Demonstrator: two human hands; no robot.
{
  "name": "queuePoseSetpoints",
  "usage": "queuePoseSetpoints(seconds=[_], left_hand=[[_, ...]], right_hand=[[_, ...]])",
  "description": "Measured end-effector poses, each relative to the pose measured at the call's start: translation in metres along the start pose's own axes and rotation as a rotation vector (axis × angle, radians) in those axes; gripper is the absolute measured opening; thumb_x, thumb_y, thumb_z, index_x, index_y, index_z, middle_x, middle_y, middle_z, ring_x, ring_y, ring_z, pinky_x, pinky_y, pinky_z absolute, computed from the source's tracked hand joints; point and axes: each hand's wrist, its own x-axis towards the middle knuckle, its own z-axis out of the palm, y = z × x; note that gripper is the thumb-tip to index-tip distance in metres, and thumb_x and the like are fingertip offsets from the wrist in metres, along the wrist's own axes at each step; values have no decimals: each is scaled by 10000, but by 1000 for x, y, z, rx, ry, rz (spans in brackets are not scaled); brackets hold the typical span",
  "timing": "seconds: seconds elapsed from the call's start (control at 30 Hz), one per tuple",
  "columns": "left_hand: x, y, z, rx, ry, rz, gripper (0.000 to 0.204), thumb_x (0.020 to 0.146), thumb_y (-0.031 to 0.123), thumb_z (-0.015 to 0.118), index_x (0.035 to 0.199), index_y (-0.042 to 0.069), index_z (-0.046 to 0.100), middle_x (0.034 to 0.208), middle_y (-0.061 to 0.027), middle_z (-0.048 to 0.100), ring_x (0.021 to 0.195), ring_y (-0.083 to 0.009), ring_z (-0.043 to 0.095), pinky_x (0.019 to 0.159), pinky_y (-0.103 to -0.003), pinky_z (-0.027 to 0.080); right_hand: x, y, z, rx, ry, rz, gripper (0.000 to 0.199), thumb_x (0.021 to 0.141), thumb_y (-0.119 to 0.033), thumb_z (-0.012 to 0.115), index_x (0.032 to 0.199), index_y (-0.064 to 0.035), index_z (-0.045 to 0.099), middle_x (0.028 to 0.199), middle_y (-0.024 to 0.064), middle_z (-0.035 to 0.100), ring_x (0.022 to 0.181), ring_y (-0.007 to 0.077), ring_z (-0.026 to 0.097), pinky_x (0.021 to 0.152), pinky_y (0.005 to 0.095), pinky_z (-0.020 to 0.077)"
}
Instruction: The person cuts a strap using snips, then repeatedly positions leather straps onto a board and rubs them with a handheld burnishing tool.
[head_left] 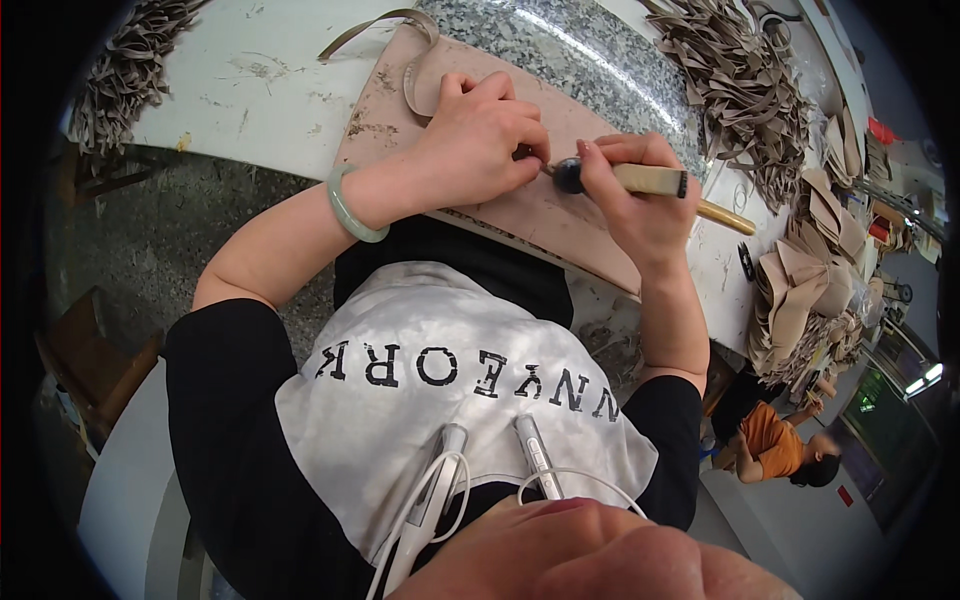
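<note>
A thin taupe strap [412, 80] curls across the pinkish board [390, 130] and runs under my left hand [490, 135]. The fingers of that hand are bent and pinched close to the board, and its palm hides most of what they grip. My right hand [645, 200] is closed round a tool with a pale, flat handle [650, 180] and a dark rounded end [569, 176]. That dark end sits just right of my left fingertips, low over the board. Below my right hand, a yellowish rod [728, 217] sticks out to the right; whether I hold it cannot be told.
A speckled grey stone slab [590, 60] lies beyond the board. Bunches of taupe strips pile up at the far right [745, 90] and far left [125, 75]. Beige cut pieces [800, 290] stack at the right. A person in orange [770, 440] sits farther off.
</note>
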Motion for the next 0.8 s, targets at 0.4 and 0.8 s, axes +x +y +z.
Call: queuePoseSetpoints(seconds=[0.4,0.8], left_hand=[[-1,-1,0,6,14,22,44,822,226,773,845,191,760,880,106,660,1014,-151,549,956,-426,282],[-3,-3,2,53,92,14,78,803,239,785,802,175,740,824,104,656,996,-164,550,934,-433,298]], right_hand=[[7,-7,5,133,95,9,186,805,-108,848,808,-91,663,727,28,725,554,149,658,545,284,509],[10,-12,8,-183,-22,-184,225,774,-116,864,781,-146,642,740,-47,729,546,136,631,559,274,413]])
